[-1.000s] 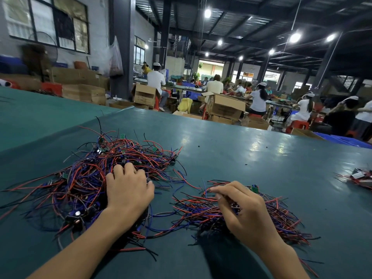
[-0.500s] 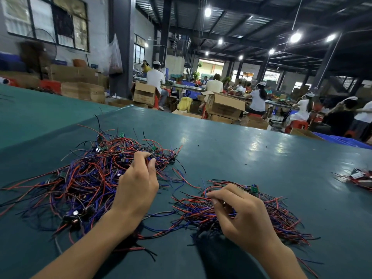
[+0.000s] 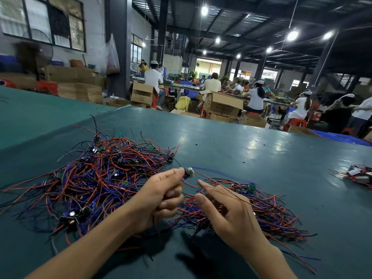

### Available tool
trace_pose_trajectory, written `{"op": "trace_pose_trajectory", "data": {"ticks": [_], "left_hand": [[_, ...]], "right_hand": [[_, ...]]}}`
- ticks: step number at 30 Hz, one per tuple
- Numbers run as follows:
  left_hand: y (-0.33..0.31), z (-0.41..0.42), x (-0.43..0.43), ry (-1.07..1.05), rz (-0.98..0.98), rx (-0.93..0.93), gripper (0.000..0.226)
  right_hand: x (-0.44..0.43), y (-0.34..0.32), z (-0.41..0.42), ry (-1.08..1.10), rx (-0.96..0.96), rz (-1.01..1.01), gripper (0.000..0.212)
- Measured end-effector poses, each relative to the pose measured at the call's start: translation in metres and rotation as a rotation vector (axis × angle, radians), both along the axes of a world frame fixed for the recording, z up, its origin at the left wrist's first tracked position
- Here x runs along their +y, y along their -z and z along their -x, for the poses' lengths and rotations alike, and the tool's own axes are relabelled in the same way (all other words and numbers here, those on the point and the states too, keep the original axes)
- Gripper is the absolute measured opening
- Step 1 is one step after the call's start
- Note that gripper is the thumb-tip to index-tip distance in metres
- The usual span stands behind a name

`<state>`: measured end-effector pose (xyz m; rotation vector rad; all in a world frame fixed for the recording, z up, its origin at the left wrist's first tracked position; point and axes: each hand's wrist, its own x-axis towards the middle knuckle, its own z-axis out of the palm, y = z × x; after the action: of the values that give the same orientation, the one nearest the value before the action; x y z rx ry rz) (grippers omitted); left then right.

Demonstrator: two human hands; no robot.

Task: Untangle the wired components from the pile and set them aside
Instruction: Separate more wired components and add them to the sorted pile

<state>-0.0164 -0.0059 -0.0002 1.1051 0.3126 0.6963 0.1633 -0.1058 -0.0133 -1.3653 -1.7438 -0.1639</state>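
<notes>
**One component lifted between the two heaps**

My left hand [image 3: 161,198] is raised above the bench [image 3: 261,158], about midway along its near edge. Its fingers are curled in, and thumb and forefinger pinch a wired component [image 3: 188,171], a small dark round part with a shiny cap, blurred in the view. A blue lead runs from it to the right, and a red one droops down between my hands.

My right hand [image 3: 227,214] hovers just beside the left, apart from it. Its forefinger is stretched out toward the component, the thumb is held away and the other fingers are loosely bent. It grips nothing that I can see. A thin wire crosses over the forefinger, but I cannot tell whether it touches the skin.

The tangled pile [image 3: 104,174] of red, blue and black wires with small boards and capacitors sprawls over the left part of the bench, its strands reaching toward the near left. The set-aside heap [image 3: 261,210] lies under and to the right of my right hand, close to the near edge. The two heaps nearly meet beneath my hands.

A small cluster [image 3: 360,176] of wires and parts sits well apart, far out to the right.

Beyond the far edge stand cardboard boxes [image 3: 221,105], and people [image 3: 255,99] in white tops sit at other tables.
</notes>
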Motion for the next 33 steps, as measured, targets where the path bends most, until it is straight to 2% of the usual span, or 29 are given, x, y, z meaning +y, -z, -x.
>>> {"op": "trace_pose_trajectory", "data": {"ticks": [2, 6, 10, 15, 17, 21, 28, 33], "left_hand": [[0.003, -0.001, -0.004, 0.080, -0.044, 0.067, 0.031], [0.008, -0.005, -0.011, 0.173, -0.105, 0.114, 0.025], [0.009, -0.003, -0.011, 0.158, -0.132, 0.109, 0.022], [0.008, -0.002, -0.011, 0.145, -0.175, 0.113, 0.024], [0.008, -0.004, -0.012, 0.135, -0.188, 0.118, 0.025], [0.010, -0.005, -0.011, 0.140, -0.208, 0.132, 0.030], [0.010, -0.005, -0.007, 0.204, -0.293, 0.109, 0.031], [0.010, -0.002, -0.007, 0.240, -0.332, 0.116, 0.030]], "right_hand": [[0.001, -0.001, 0.003, 0.007, 0.119, 0.028, 0.048], [0.001, -0.005, 0.007, -0.100, 0.314, 0.019, 0.035], [-0.002, -0.012, 0.010, -0.177, 0.618, 0.175, 0.021], [0.003, -0.011, 0.006, -0.196, 0.916, 0.292, 0.045], [0.004, -0.012, 0.006, -0.209, 1.007, 0.354, 0.046], [0.004, -0.015, 0.001, -0.180, 1.110, 0.462, 0.037], [0.006, -0.021, -0.010, -0.036, 1.201, 0.457, 0.035], [0.007, -0.024, -0.019, -0.008, 1.342, 0.439, 0.029]]}}
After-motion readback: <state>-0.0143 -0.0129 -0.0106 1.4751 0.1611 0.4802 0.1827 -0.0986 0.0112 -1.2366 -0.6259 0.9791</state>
